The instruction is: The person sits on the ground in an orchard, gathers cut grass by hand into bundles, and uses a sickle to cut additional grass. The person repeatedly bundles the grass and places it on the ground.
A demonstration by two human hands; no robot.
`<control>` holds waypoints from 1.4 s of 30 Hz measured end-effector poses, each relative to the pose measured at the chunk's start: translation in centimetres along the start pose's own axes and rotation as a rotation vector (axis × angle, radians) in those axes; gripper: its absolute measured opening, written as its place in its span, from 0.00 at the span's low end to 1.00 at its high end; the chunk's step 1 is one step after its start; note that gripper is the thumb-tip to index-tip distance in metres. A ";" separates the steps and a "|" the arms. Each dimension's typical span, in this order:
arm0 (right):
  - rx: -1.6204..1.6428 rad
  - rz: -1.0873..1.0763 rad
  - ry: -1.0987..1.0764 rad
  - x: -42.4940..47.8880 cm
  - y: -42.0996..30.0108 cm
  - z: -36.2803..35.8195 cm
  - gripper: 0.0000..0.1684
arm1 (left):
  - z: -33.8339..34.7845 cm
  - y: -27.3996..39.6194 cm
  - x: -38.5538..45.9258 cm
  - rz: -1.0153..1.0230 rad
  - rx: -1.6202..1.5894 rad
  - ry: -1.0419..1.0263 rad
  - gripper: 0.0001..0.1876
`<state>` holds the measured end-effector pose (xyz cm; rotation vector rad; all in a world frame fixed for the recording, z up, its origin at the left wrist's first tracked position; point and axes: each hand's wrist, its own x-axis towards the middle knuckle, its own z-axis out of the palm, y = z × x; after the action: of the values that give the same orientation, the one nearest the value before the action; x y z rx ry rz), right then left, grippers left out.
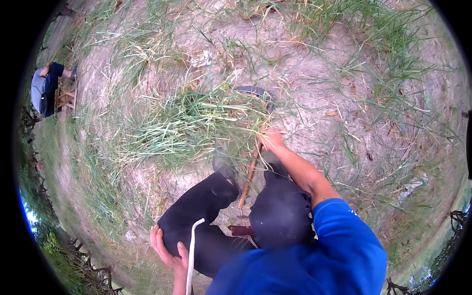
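My right hand (271, 139) grips the wooden handle (250, 173) of a sickle, whose end runs back between my shoes and legs. Past that hand, the curved dark blade (252, 90) lies over the ground, partly behind grass stems. Left of the handle, a loose heap of cut green grass (184, 125) lies on the soil in front of my shoes. My left hand (167, 250) rests on my left knee in black trousers (199, 206), fingers spread, with nothing in it. A white cord (191, 254) hangs in front of that hand.
Another person (46, 88) sits on a wooden stool (66, 99) at far left. Taller grass (387, 44) stands at upper right. Pale scraps (201, 58) lie on the bare soil ahead, and a dark red object (240, 231) shows between my legs.
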<state>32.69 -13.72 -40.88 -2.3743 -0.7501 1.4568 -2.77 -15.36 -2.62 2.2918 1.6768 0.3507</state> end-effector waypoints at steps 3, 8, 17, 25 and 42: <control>-0.190 0.011 -0.021 3.0 1.1 1.7 0.22 | 0.1 -0.5 1.0 -0.013 0.029 -0.049 0.32; -0.105 -0.063 0.132 5.5 5.5 4.1 0.25 | 0.2 0.3 2.9 0.048 -0.006 -0.063 0.32; 0.424 0.042 0.301 -0.4 1.8 -1.0 0.19 | 0.2 1.4 1.1 0.046 -0.053 -0.040 0.31; 1.022 -0.130 0.276 -7.5 1.7 -7.3 0.13 | -0.4 3.0 -0.3 0.123 -0.102 0.004 0.31; 1.343 -0.432 0.625 -23.2 -2.8 -19.3 0.25 | -1.3 2.5 -4.5 0.198 -0.185 0.306 0.27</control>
<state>40.43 -23.16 -13.17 -1.3049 -0.0089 0.5666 -2.34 -20.30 -0.64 2.3585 1.4712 0.9011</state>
